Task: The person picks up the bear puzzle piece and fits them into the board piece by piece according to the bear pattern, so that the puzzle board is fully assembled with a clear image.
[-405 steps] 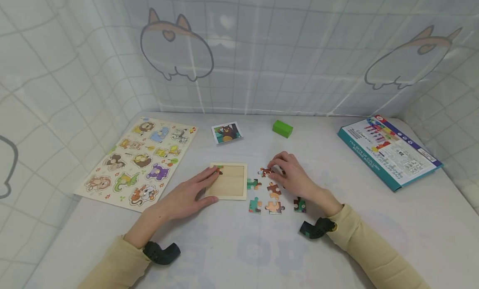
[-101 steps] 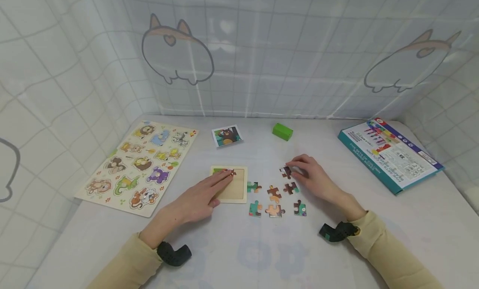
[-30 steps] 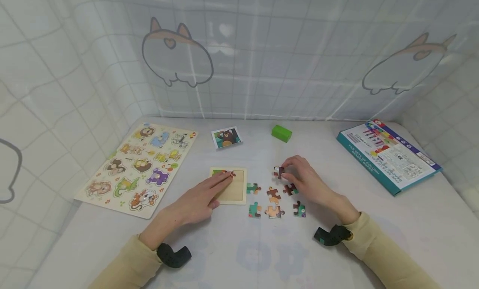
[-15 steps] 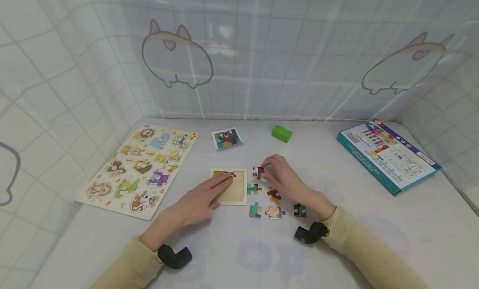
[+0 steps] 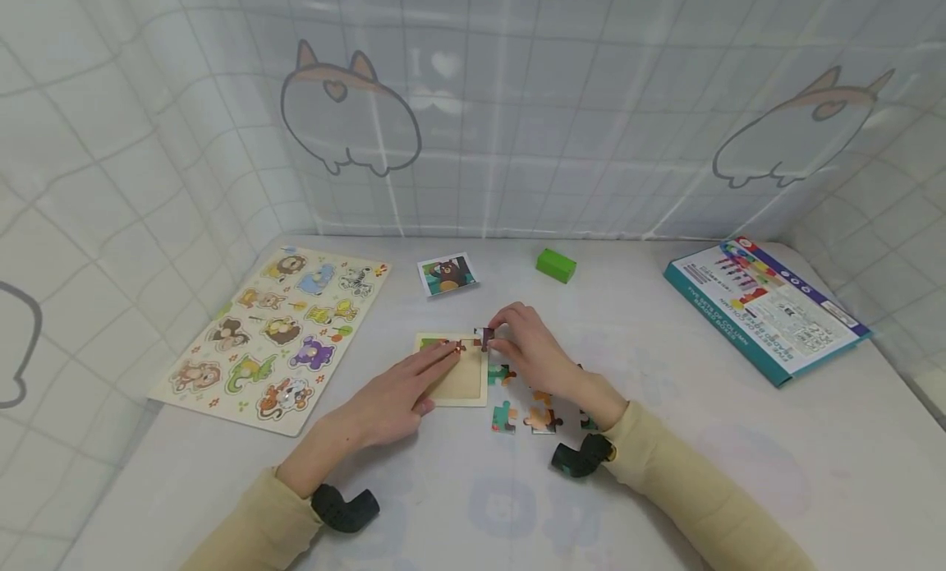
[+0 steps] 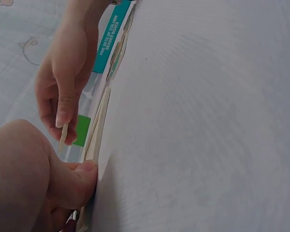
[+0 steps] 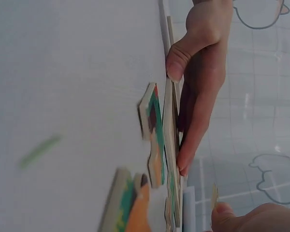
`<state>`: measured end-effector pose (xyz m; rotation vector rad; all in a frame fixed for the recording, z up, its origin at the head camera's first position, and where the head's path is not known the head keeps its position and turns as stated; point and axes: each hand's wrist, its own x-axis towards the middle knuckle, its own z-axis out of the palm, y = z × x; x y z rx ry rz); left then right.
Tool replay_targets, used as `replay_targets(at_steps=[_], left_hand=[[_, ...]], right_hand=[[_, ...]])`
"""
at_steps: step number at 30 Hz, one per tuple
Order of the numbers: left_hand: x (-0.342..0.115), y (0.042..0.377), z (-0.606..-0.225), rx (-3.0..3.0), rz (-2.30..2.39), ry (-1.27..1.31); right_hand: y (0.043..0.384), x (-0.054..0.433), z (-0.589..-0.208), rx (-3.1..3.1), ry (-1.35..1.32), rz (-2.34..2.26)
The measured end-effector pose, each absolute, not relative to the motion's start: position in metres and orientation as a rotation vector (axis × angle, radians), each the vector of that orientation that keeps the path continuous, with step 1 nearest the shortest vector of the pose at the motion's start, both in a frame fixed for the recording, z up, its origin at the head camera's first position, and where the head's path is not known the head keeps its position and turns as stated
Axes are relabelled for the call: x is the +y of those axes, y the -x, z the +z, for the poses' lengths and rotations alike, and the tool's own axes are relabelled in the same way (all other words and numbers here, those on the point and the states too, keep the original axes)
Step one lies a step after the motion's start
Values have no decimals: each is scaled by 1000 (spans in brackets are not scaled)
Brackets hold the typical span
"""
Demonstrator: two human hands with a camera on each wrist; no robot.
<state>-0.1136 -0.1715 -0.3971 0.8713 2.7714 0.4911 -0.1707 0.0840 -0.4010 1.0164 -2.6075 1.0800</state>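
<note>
"Jigsaw piece [image 5: 484, 338] in the right hand [image 5: 535, 353]: how is it held?"

"Pinched between thumb and fingertips at its right edge. It is dark brown with some white, and hangs over the far right corner of the square wooden puzzle tray [image 5: 484, 386]."

"Does it touch the tray?"

"It is apart from it. The left wrist view shows the piece edge-on, with a gap between the two."

"And the left hand [image 5: 392, 394]?"

"That one lies across the tray's left side, fingers stretched out and gripping nothing, fingertips on the set pieces [image 5: 429, 340] along the far edge. Its thumb touches the tray's side."

"What do the set pieces show?"

"Green at the left, reddish brown farther right. The fingers cover much of them, so their number cannot be made out."

"Where are the others?"

"The loose pieces [image 5: 505, 417] lie on the white table [image 5: 665, 366] just right of the tray, some partly hidden by the right hand and wrist."

"Anything around them?"

"A bear picture card [image 5: 447, 275] and a green block [image 5: 556, 265] lie beyond the tray, an animal puzzle board [image 5: 226, 394] to the left, and a teal-edged box [image 5: 769, 312] well to the right."
</note>
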Motion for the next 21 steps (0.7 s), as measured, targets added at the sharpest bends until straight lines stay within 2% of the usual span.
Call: replay_targets(at_steps=[21], left_hand=[[-171,113,-397,2783,504,-923]], right_hand=[[171,70,-402,-2679,-1027,1062]])
